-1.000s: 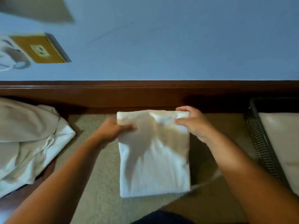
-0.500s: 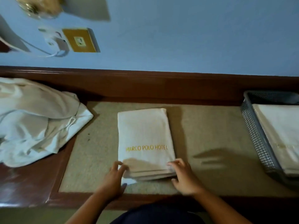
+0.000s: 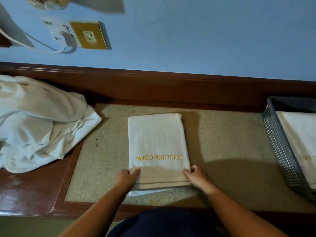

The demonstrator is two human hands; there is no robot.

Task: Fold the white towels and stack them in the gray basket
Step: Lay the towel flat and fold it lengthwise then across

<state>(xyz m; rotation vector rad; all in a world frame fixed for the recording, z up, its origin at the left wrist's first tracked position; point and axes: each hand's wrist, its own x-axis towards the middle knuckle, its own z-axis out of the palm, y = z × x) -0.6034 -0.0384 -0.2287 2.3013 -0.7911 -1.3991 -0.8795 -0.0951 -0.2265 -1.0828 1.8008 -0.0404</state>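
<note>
A folded white towel (image 3: 157, 142) with yellow "MARCO POLO HOTEL" lettering lies flat on the beige inlay of the wooden table (image 3: 222, 139). My left hand (image 3: 127, 178) grips its near left corner, thumb on top. My right hand (image 3: 196, 177) grips the near right corner the same way. The gray mesh basket (image 3: 277, 144) stands at the right edge with a folded white towel (image 3: 301, 139) inside. A heap of unfolded white towels (image 3: 39, 124) lies at the left.
The table's dark wooden rim (image 3: 153, 86) runs along a blue wall. A brass wall socket (image 3: 89, 35) with a white plug and cable sits above the heap. My dark clothing shows at the bottom edge.
The towel's far edge was folded over toward me, so the towel is now shorter with the lettering on top. My hands moved from the far edge to the near corners.
</note>
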